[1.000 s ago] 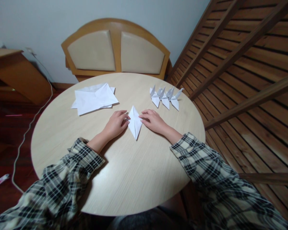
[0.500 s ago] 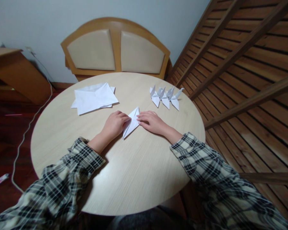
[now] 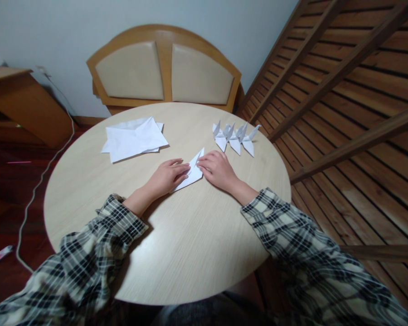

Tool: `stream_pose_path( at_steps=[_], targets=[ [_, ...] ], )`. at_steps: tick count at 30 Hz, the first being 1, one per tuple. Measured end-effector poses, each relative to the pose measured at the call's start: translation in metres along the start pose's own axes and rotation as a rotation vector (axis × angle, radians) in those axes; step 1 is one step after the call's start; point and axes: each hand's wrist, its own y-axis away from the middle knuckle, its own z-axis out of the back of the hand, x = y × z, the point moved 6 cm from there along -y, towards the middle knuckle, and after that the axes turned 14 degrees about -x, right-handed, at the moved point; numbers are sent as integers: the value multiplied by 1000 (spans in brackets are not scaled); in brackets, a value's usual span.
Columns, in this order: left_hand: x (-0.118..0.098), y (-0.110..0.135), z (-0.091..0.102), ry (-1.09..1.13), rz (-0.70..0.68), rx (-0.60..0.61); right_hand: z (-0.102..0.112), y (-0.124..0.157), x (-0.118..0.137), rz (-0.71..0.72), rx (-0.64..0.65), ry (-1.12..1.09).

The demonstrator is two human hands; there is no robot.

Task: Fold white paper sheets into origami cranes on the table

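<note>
A small white folded paper (image 3: 195, 175) with a pointed, kite-like outline lies slanted on the round table, between my hands. My left hand (image 3: 168, 177) rests over its left part with the fingers stretched out flat, hiding some of the folds. At the right edge, the bent fingertips of my right hand (image 3: 219, 171) pinch a flap of the paper. Three finished-looking white paper cranes (image 3: 235, 140) stand in a row beyond my right hand. Several white paper sheets (image 3: 136, 139) lie stacked loosely beyond my left hand.
The pale wooden tabletop (image 3: 177, 253) has a rounded edge close to my body. Behind it stands a headboard (image 3: 166, 68) with two cream panels. Wooden slats (image 3: 353, 113) slope along the right side. A white cable (image 3: 37, 188) runs over the floor at left.
The folded paper has turned a little clockwise, its far tip shifting right. My left hand has slid slightly right and flattened over it; my right fingers have bent onto its flap.
</note>
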Motion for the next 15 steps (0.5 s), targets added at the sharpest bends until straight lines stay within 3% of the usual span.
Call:
stream_pose_path(
  at_steps=[5,12,15],
  targets=[
    [-4,-1,-3,39,-42,41,9,-1,16,13,-74,91],
    [-9,-5,6,-6,-40,6,-33,16,10,30,259,-52],
    [-14,-6,10,-58,-24,-3,-40,21,7,15,284,-42]
  ],
)
